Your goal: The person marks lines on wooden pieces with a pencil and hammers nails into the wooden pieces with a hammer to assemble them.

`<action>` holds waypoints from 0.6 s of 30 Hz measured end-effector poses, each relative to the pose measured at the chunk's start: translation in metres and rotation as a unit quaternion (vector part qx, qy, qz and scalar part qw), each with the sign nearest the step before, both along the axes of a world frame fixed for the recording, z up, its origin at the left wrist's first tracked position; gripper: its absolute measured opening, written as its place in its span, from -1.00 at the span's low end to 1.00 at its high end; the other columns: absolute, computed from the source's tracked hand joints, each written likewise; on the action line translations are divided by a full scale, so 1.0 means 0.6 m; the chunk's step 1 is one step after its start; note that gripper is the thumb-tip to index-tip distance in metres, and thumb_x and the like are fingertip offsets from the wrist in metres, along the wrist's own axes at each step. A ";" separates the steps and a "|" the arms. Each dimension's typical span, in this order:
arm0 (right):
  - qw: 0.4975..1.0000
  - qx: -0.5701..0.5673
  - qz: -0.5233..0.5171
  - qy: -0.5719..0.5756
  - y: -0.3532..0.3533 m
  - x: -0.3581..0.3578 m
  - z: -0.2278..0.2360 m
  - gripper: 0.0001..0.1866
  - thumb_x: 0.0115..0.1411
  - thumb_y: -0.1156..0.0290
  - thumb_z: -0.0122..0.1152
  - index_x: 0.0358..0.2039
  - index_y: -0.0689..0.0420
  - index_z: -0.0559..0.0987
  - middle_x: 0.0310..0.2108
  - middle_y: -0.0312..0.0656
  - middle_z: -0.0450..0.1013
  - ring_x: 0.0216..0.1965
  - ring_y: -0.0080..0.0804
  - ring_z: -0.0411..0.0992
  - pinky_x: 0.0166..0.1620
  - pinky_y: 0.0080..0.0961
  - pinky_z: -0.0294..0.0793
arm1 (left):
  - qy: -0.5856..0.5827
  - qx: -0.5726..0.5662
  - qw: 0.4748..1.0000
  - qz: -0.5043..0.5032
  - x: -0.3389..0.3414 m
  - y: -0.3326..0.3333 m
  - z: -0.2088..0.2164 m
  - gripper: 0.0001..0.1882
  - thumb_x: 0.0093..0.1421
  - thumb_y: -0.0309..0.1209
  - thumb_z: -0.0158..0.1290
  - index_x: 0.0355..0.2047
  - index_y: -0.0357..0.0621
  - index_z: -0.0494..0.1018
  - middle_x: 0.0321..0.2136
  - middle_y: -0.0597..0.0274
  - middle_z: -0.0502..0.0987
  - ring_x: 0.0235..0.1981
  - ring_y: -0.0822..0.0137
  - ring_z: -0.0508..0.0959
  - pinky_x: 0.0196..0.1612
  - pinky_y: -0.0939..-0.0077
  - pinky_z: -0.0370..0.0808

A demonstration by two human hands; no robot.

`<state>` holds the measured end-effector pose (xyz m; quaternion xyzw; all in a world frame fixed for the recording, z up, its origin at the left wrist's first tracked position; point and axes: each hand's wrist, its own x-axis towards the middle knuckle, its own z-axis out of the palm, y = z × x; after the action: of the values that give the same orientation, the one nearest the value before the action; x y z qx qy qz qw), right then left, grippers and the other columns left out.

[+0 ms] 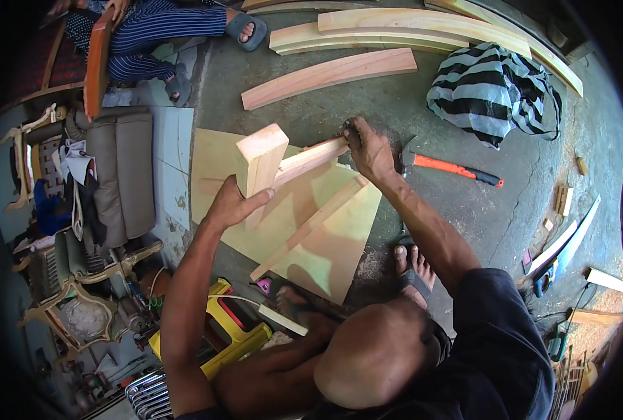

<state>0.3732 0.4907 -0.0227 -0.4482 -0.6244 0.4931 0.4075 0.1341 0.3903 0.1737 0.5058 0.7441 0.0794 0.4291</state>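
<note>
Left hand [236,208] wraps the thick wooden block [255,164], right hand [371,150] closes on the rail [313,158] at its far end, all above the plywood sheet [217,161]! Block and rail look brought together, though whether fixed I can't tell; the loose strip [311,227] lies unattached. The rail's long axis slants away rightward, the block standing tilted, end face up

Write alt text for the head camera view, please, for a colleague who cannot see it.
A person's left hand grips a thick wooden block; their right hand is at the far end of a rail meeting it, above a plywood sheet. A loose wooden strip lies across the sheet, with an orange-handled hammer to the right.
</note>
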 end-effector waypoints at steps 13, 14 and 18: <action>0.999 0.021 -0.024 -0.005 -0.005 0.011 -0.011 -0.86 0.29 0.42 0.15 -0.17 0.13 0.47 -0.33 0.15 0.52 -0.26 0.25 0.51 -0.28 0.00 0.51 | 0.037 -0.137 0.983 -0.118 -0.008 0.020 0.027 -0.14 -0.06 -0.16 0.41 0.20 -0.30 0.35 0.06 -0.01 0.52 0.09 0.21 0.51 0.13 0.38 0.43; 0.999 0.021 -0.029 -0.008 -0.004 0.010 -0.007 -0.86 0.29 0.42 0.15 -0.17 0.13 0.47 -0.33 0.15 0.52 -0.26 0.25 0.51 -0.28 0.00 0.51 | 0.036 -0.136 0.982 -0.124 -0.019 0.038 0.034 -0.14 -0.06 -0.16 0.41 0.20 -0.30 0.35 0.06 -0.01 0.52 0.09 0.21 0.51 0.13 0.38 0.43; 0.999 0.001 -0.034 0.007 -0.007 0.004 -0.008 -0.86 0.29 0.40 0.16 -0.18 0.14 0.46 -0.35 0.14 0.52 -0.29 0.23 0.51 -0.31 -0.02 0.49 | -0.255 -0.290 0.916 -0.111 -0.074 0.129 0.042 0.16 -0.20 -0.23 0.51 0.37 -0.25 0.13 0.33 0.07 0.26 0.29 0.18 0.33 0.31 0.24 0.26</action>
<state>0.3759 0.4868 -0.0274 -0.4653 -0.6062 0.4817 0.4290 0.0894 0.4676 0.1991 0.4014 0.5387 -0.0614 0.7382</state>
